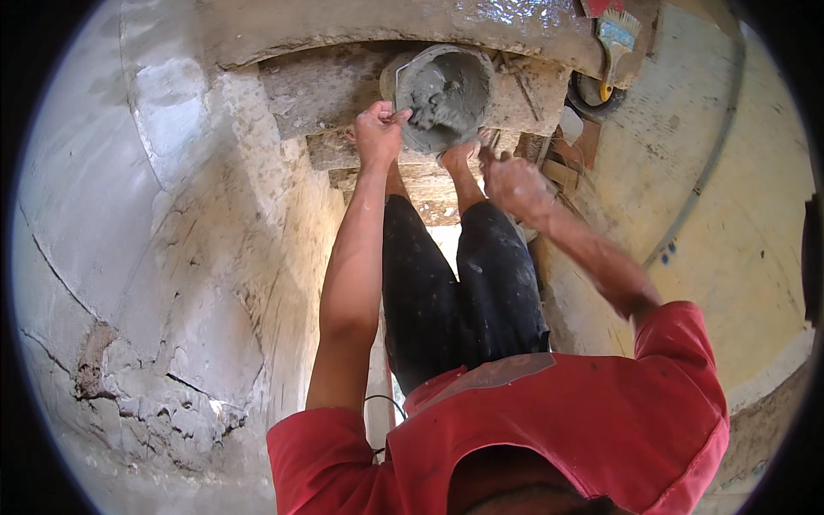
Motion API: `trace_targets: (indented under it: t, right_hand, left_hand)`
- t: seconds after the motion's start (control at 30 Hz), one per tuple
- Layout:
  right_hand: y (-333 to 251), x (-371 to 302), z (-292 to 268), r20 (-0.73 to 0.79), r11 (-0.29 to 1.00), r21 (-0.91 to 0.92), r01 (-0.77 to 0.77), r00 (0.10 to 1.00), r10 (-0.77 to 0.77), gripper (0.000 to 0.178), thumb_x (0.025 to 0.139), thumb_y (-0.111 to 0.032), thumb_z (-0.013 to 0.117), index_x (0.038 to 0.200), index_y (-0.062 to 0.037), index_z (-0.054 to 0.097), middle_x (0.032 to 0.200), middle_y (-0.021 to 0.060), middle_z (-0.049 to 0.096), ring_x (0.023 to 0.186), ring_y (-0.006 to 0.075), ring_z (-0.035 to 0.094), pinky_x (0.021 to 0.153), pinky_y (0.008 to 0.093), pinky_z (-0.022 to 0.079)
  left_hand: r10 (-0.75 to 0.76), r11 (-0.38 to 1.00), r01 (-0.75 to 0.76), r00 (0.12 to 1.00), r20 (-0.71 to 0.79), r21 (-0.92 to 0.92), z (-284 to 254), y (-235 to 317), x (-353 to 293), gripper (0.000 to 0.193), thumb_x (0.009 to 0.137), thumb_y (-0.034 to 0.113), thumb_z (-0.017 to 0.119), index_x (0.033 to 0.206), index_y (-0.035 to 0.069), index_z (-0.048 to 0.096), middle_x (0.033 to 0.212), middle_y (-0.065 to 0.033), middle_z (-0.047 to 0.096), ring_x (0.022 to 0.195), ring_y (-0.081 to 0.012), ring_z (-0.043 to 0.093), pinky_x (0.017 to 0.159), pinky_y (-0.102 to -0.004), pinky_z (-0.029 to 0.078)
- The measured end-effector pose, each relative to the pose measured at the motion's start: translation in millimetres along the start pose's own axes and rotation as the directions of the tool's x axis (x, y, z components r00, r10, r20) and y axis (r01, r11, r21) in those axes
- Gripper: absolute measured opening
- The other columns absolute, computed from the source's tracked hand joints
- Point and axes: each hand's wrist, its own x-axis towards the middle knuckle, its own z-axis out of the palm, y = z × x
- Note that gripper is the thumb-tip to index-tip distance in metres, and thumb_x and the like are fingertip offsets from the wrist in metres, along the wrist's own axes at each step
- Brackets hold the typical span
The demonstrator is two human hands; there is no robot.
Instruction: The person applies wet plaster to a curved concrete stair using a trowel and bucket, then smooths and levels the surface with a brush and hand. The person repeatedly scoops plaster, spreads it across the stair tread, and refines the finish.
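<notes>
A bucket (388, 79) stands on wooden boards in front of my bare feet. Wet grey mortar (446, 99) fills part of it and is smeared up its inner wall. My left hand (378, 136) is closed at the bucket's near left edge, with finger and thumb at the rim. Right of the bucket, my right hand (519, 184) is blurred by motion and closed around a short handle (487, 146) of a tool. The tool's working end does not show clearly, so I cannot tell its kind.
Rough planks (318, 90) support the bucket. A paintbrush (614, 47) with a yellow handle lies at the far right, above a dark ring-shaped thing (592, 99). On the left rises a partly plastered, cracked wall (197, 257). A grey hose or pipe (708, 163) runs along the yellowish surface at right.
</notes>
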Motion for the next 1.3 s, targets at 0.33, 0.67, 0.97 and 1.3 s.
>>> trace_targets:
  t: [0.33, 0.67, 0.97, 1.3]
  right_hand:
    - [-21, 91, 58, -0.059, 0.917, 0.374, -0.139, 0.983, 0.173, 0.04, 0.097, -0.023, 0.055, 0.114, 0.0098, 0.07, 0.112, 0.0338, 0.072, 0.112, 0.0481, 0.069, 0.101, 0.0528, 0.055]
    - [39, 108, 20, -0.036, 0.751, 0.654, -0.092, 0.988, 0.153, 0.039, 0.102, -0.03, 0.061, 0.107, 0.0072, 0.069, 0.082, 0.024, 0.069, 0.065, 0.0319, 0.072, 0.063, 0.0466, 0.059]
    - [43, 78, -18, 0.017, 0.772, 0.591, -0.234, 0.961, 0.277, 0.046, 0.103, -0.04, 0.055, 0.124, 0.0, 0.065, 0.091, 0.0247, 0.072, 0.07, 0.0334, 0.074, 0.068, 0.0444, 0.059]
    - [82, 84, -15, 0.055, 0.856, 0.481, -0.189, 0.981, 0.186, 0.05, 0.108, -0.036, 0.04, 0.116, 0.0031, 0.07, 0.1, 0.0338, 0.07, 0.088, 0.0436, 0.072, 0.078, 0.0498, 0.056]
  left_hand:
    - [0.026, 0.996, -0.024, 0.999, -0.027, 0.09, -5, 3, 12, 0.033, 0.087, 0.017, 0.087, 0.11, -0.003, 0.074, 0.091, -0.0116, 0.078, 0.078, -0.0145, 0.069, 0.072, -0.0321, 0.054]
    - [-0.028, 0.991, 0.023, 0.999, 0.031, 0.133, 1, 19, 9, 0.044, 0.08, 0.025, 0.092, 0.113, 0.0, 0.076, 0.091, -0.013, 0.078, 0.078, -0.0229, 0.073, 0.075, -0.0382, 0.057]
    - [0.026, 0.992, -0.022, 0.999, -0.032, 0.121, 6, 23, 1, 0.041, 0.082, 0.02, 0.091, 0.112, -0.003, 0.075, 0.089, -0.0134, 0.078, 0.076, -0.0192, 0.071, 0.072, -0.036, 0.056]
    - [-0.012, 0.994, 0.013, 1.0, -0.019, 0.105, 6, 27, -1, 0.039, 0.082, 0.022, 0.09, 0.107, -0.002, 0.075, 0.09, -0.0144, 0.078, 0.078, -0.0184, 0.072, 0.075, -0.0345, 0.056]
